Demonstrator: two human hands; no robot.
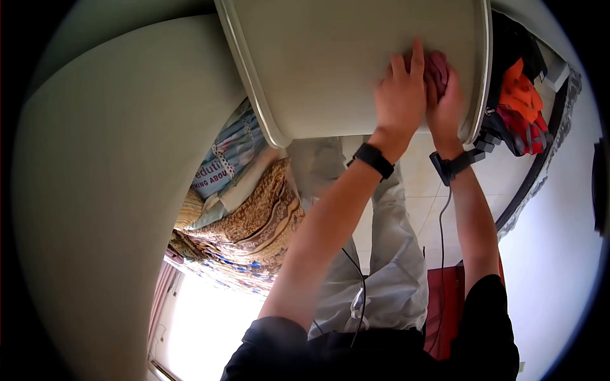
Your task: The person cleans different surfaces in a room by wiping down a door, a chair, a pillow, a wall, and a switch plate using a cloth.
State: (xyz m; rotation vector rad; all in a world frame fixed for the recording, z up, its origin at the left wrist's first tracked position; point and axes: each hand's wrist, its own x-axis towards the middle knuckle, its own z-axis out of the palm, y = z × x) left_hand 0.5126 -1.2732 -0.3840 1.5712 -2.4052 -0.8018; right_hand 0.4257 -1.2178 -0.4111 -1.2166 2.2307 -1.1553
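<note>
Right hand point(447, 105): fingers bent round a bunched maroon cloth point(438, 68), gripping it against a pale panel point(343, 70), toward the panel's right side. Left hand point(400, 100): back up, just left of the cloth and close against the right hand; index straight and pointing up the panel, next finger bent. Cannot tell whether its hidden thumb pinches the cloth.

Both arms reach forward, close together at the wrists, wide apart at the elbows. Left wrist carries a black band point(373, 161); right wrist a black strap point(454, 166) with a small device, cable hanging from it. Short black sleeves point(486, 324).

Containers: right of the panel, low down, a red and black bag point(522, 130), contents hidden. Orange fabric point(520, 95) at its top; inside or only lying over, cannot tell. Small white block point(557, 75) near it.

Farther out: pale tiled floor point(422, 166), pale trousers point(397, 254), and left of the legs a heap of patterned fabric point(254, 206), one blue piece lettered.
</note>
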